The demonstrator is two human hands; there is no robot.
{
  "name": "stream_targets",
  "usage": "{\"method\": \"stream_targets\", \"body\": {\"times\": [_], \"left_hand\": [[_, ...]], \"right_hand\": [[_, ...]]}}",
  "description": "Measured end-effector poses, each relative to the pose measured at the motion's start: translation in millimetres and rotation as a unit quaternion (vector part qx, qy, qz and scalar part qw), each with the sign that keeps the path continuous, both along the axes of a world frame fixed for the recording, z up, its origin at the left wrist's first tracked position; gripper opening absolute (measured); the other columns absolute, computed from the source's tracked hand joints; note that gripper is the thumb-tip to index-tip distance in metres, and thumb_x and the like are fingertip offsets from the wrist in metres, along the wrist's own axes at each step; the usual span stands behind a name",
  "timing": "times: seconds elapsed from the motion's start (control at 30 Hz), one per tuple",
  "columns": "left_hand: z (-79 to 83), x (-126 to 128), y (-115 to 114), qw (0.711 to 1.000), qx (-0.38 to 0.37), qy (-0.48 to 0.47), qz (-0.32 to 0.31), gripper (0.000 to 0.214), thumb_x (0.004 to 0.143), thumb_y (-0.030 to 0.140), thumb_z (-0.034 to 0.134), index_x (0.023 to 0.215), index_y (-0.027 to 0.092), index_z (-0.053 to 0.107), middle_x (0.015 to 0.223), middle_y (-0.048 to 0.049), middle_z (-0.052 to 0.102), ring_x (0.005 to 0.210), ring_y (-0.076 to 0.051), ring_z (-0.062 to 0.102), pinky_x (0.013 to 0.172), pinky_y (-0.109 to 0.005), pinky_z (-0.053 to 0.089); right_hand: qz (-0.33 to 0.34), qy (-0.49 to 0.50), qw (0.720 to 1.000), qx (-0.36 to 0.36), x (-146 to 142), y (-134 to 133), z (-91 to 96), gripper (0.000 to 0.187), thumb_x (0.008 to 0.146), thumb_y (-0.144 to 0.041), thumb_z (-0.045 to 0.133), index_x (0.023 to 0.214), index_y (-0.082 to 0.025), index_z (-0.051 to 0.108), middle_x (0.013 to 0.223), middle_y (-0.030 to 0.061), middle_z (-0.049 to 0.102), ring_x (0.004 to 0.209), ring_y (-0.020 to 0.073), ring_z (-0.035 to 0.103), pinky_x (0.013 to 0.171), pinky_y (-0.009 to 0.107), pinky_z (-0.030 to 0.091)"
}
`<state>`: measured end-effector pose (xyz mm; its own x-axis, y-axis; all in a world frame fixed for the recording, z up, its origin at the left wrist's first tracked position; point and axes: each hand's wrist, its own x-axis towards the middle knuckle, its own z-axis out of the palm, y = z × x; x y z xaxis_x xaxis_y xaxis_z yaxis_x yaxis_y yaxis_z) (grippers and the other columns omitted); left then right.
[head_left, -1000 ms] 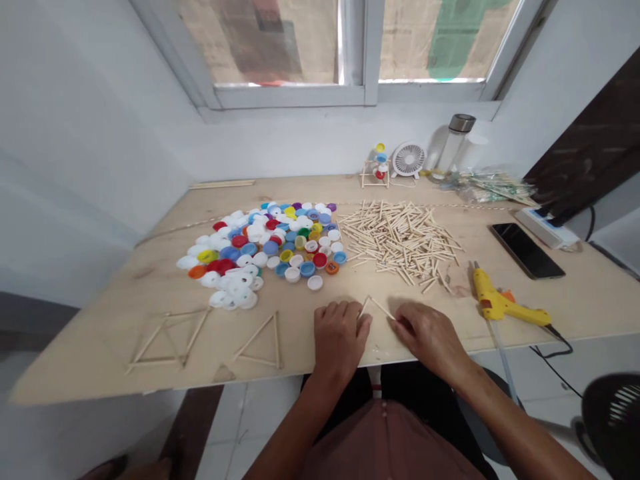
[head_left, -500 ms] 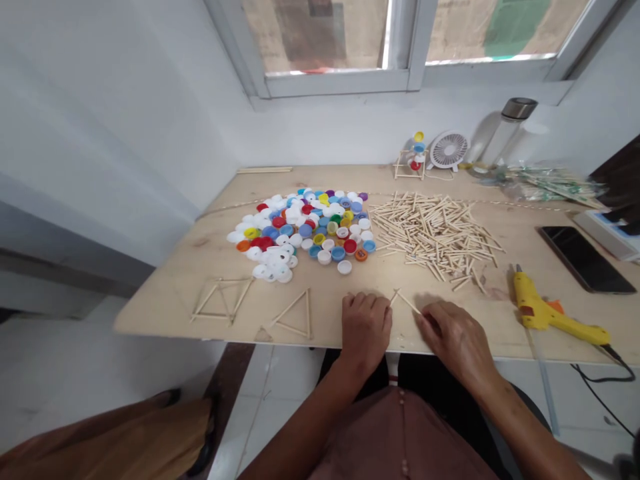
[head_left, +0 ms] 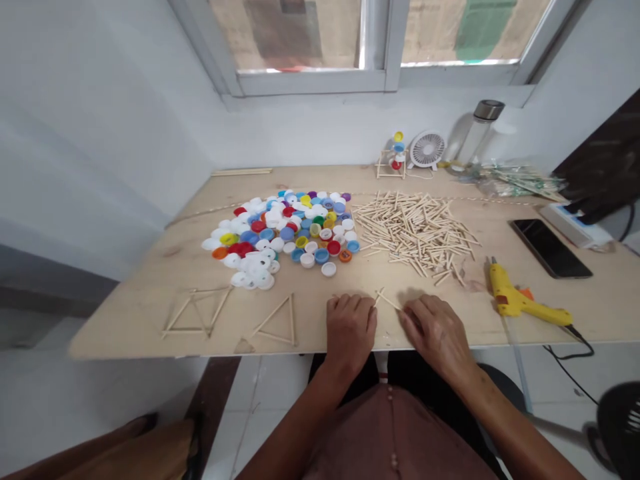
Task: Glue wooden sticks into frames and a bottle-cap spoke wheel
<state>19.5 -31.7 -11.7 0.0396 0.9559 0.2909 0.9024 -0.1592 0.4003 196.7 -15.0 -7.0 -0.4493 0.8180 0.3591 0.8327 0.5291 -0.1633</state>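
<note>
Near the table's front edge, my left hand (head_left: 351, 330) is closed on a short wooden stick (head_left: 379, 297), most of it hidden by the fingers. My right hand (head_left: 434, 330) pinches the near end of a second wooden stick (head_left: 390, 301). The far tips of the two sticks meet in an upside-down V between my hands. To the left of my left hand lies a stick triangle (head_left: 292, 319). Farther left is a four-sided stick frame (head_left: 220, 312) with sticks slanting inside it.
Colourful bottle caps (head_left: 321, 255) are heaped beyond my hands, beside a pile of wooden sticks (head_left: 415, 230). A yellow glue gun (head_left: 507, 298) and a phone (head_left: 553, 248) lie at right. Behind stand a small fan (head_left: 427, 149) and a bottle (head_left: 473, 137). Another person's leg (head_left: 145, 457) shows lower left.
The view has swung slightly to the right, so the table things appear farther left. Both hands keep their hold, and the sticks still meet at their tips.
</note>
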Motion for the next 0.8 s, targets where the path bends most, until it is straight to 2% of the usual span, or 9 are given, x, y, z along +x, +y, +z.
{"method": "stream_targets", "body": {"times": [0.33,0.8], "left_hand": [[0.3,-2.4,1.5,1.0,0.004,0.004,-0.007,0.008,0.083,0.017,0.057,0.082,0.02,0.064,0.079,-0.0028,0.068,0.076,-0.021,0.055,0.079,-0.037,0.034],[-0.7,-6.1,3.2,1.0,0.011,-0.015,-0.02,0.01,0.084,0.015,0.057,0.081,0.02,0.065,0.075,-0.0014,0.068,0.075,-0.02,0.057,0.078,-0.036,0.035]], "right_hand": [[0.009,0.0,1.0,0.02,-1.1,2.6,-7.3,0.021,0.093,-0.026,0.047,0.078,-0.019,0.061,0.072,0.0051,0.059,0.072,0.0199,0.051,0.07,0.031,0.036],[-0.021,0.005,1.0,0.02,-4.4,1.9,-8.5,0.02,0.092,-0.025,0.048,0.076,-0.019,0.06,0.071,0.0044,0.058,0.072,0.0197,0.05,0.07,0.031,0.035]]}}
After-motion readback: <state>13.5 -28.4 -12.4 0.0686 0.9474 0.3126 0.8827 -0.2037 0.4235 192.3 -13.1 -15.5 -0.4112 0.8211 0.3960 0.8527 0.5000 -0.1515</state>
